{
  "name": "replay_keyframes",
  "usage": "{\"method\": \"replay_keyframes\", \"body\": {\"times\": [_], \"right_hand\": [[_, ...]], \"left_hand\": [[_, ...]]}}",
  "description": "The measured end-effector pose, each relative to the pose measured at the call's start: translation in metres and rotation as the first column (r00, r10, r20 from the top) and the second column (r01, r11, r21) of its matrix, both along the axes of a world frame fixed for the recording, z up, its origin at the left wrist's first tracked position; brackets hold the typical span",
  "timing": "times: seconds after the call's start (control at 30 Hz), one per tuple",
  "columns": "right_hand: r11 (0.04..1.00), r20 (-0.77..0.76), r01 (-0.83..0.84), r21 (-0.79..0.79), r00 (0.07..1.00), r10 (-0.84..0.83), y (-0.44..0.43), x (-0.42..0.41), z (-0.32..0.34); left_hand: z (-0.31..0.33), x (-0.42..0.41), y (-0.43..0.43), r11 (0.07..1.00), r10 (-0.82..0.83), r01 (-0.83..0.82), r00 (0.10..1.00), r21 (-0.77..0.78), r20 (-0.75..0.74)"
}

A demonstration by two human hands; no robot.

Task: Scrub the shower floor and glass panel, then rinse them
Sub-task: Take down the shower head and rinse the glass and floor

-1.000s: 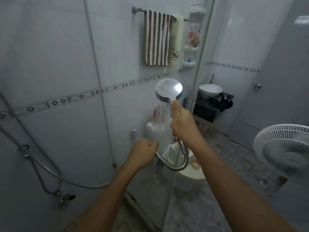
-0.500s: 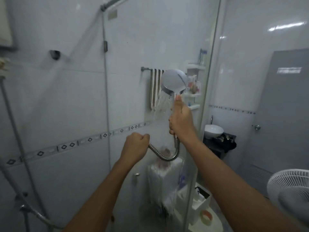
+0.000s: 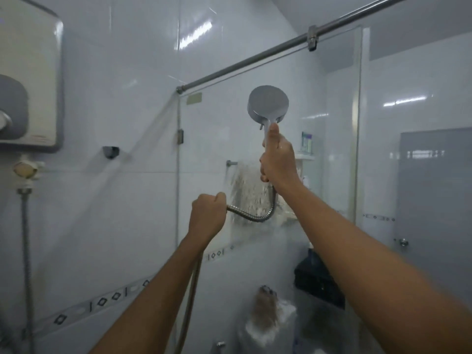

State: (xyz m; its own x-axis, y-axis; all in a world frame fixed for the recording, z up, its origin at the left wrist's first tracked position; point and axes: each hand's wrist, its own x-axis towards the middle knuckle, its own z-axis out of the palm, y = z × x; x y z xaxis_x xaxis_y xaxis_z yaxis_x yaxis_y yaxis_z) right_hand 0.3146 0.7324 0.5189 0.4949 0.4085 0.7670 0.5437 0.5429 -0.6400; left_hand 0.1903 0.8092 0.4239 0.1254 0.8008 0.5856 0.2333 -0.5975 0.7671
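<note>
My right hand (image 3: 278, 159) grips the handle of a round chrome shower head (image 3: 267, 104), held high against the glass panel (image 3: 332, 103). Water sprays onto the glass and runs down it in a frothy sheet below the hand. My left hand (image 3: 208, 217) is closed around the metal shower hose (image 3: 252, 215), lower and to the left. The hose loops from one fist to the other and hangs down past my left forearm. The shower floor is out of view.
A water heater (image 3: 28, 80) hangs on the tiled wall at the left, its pipe (image 3: 25, 251) running down. A steel support bar (image 3: 281, 49) tops the glass. Behind the glass are a towel rail (image 3: 231, 163), corner shelf (image 3: 305, 155), and a grey door (image 3: 434, 200) at the right.
Both hands have risen and my view has tilted up. The shower head has gone from mid-panel to near the top of the glass, and the spray now lands higher.
</note>
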Motion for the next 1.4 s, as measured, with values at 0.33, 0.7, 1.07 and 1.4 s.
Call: {"method": "replay_keyframes", "body": {"times": [0.33,0.7,1.07,1.4], "right_hand": [[0.988,-0.089,-0.133,-0.078,0.988,0.126,0.054,-0.048,-0.017],[0.875,-0.276,-0.338,-0.348,0.928,0.249,0.064,-0.083,-0.235],[0.674,-0.694,-0.599,-0.433,0.699,0.176,0.007,-0.112,-0.445],[0.322,-0.909,-0.853,-0.411,0.410,-0.073,-0.085,-0.162,-0.567]], "left_hand": [[-0.009,-0.053,0.044,0.996,-0.070,0.073,0.996,-0.047,0.058],[-0.239,-0.100,0.017,0.839,-0.003,0.033,0.998,-0.543,0.057],[-0.397,-0.157,-0.098,0.699,0.108,-0.308,0.937,-0.645,-0.331],[-0.489,-0.225,-0.231,0.452,0.136,-0.548,0.822,-0.704,-0.553]]}}
